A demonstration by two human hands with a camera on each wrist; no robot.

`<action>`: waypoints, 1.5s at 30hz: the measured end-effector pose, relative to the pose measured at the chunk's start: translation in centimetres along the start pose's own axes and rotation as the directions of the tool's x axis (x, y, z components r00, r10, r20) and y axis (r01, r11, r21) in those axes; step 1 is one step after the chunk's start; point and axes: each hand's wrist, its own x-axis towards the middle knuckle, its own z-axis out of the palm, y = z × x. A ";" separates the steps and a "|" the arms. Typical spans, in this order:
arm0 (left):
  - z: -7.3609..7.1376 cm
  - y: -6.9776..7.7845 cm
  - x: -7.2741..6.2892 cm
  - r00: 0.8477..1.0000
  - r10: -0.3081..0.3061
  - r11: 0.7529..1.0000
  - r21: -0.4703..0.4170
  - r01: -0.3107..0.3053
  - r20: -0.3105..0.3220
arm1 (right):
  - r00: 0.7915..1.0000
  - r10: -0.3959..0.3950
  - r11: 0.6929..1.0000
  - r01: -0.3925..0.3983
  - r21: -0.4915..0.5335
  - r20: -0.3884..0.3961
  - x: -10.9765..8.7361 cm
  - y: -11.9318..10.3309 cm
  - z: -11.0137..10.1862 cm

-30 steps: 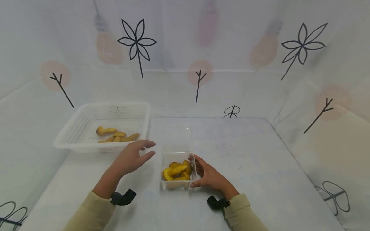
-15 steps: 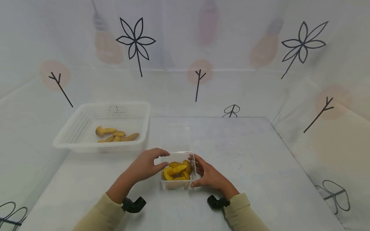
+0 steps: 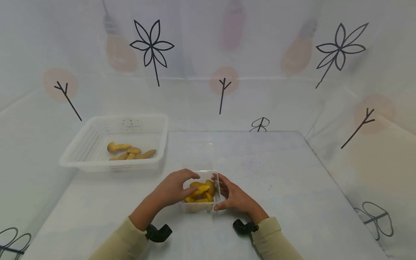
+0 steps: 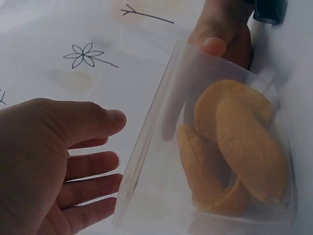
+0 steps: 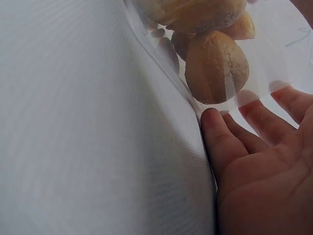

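Note:
A clear plastic box stands on the table, with several yellow-brown mushrooms inside. They look like king oyster mushrooms, and show large through the box wall in the left wrist view. My right hand holds the box by its right side, thumb at the near corner and fingers toward the far one; in the right wrist view its fingertips touch the clear wall. Over the box's left rim reaches my left hand, fingers and thumb spread apart with nothing between them. In the left wrist view that hand is beside the wall.
A white perforated basket sits at the back left, with several more mushrooms in it. A barely visible clear lid lies behind the box. A patterned cloth encloses the white table at its back and sides.
My left hand has moved from near the basket, right and toward me, to over the box's left part. The right hand and the box have stayed in place.

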 end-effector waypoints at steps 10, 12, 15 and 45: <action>0.8 0.4 1.1 0.994 -0.004 1.000 0.005 0.004 0.110 | 1.000 0.009 1.000 -0.009 -0.015 0.002 -0.1 -0.5 -0.2; 1.0 0.5 1.3 0.992 -0.015 1.000 0.009 0.014 0.126 | 1.000 0.014 1.000 -0.014 -0.012 0.001 -0.2 -0.5 -0.2; 1.2 0.5 1.6 0.989 -0.031 0.999 0.024 0.028 0.145 | 1.000 0.021 1.000 -0.021 -0.005 0.000 -0.1 -0.4 -0.2; 1.9 2.1 3.1 0.964 -0.086 0.980 0.195 0.037 0.252 | 0.999 0.051 0.998 -0.052 -0.024 -0.009 0.0 -0.4 0.0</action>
